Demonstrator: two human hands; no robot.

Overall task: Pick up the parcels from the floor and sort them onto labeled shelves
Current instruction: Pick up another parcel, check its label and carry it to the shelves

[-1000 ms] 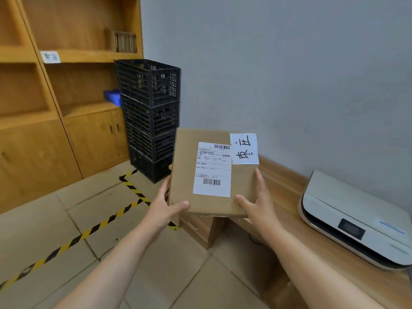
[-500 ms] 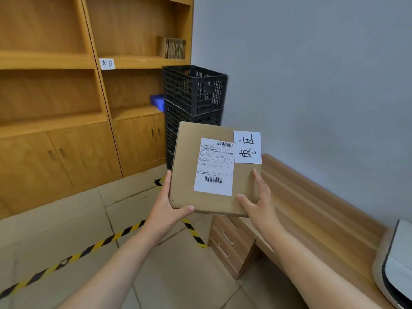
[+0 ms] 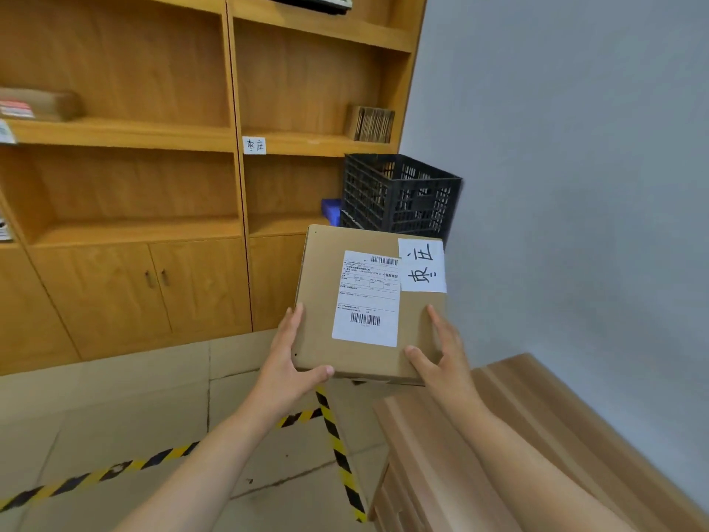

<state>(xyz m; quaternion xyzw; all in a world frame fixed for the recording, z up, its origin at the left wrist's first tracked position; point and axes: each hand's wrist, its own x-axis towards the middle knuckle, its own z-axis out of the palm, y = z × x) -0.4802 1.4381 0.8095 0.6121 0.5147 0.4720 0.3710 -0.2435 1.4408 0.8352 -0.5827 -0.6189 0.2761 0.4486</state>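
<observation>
A flat brown cardboard parcel (image 3: 320, 301) is held up in front of me, with a printed shipping label and a white handwritten tag on its top right corner. My left hand (image 3: 286, 372) grips its lower left edge, thumb on top. My right hand (image 3: 447, 359) grips its lower right corner. Behind it stands a wooden shelf unit (image 3: 122, 134). A white handwritten label (image 3: 254, 145) is stuck on the shelf edge of the right bay.
Stacked black plastic crates (image 3: 399, 195) stand against the wall right of the shelves, with a blue item (image 3: 330, 210) beside them. A low wooden desk (image 3: 510, 447) sits at the lower right. Yellow-black tape (image 3: 337, 447) marks the tiled floor. A small box (image 3: 370, 124) and another parcel (image 3: 38, 104) rest on shelves.
My view has swung left toward the shelf unit, bringing more shelves in and the printer out of view. The parcel stays gripped in both hands, now in front of the crates.
</observation>
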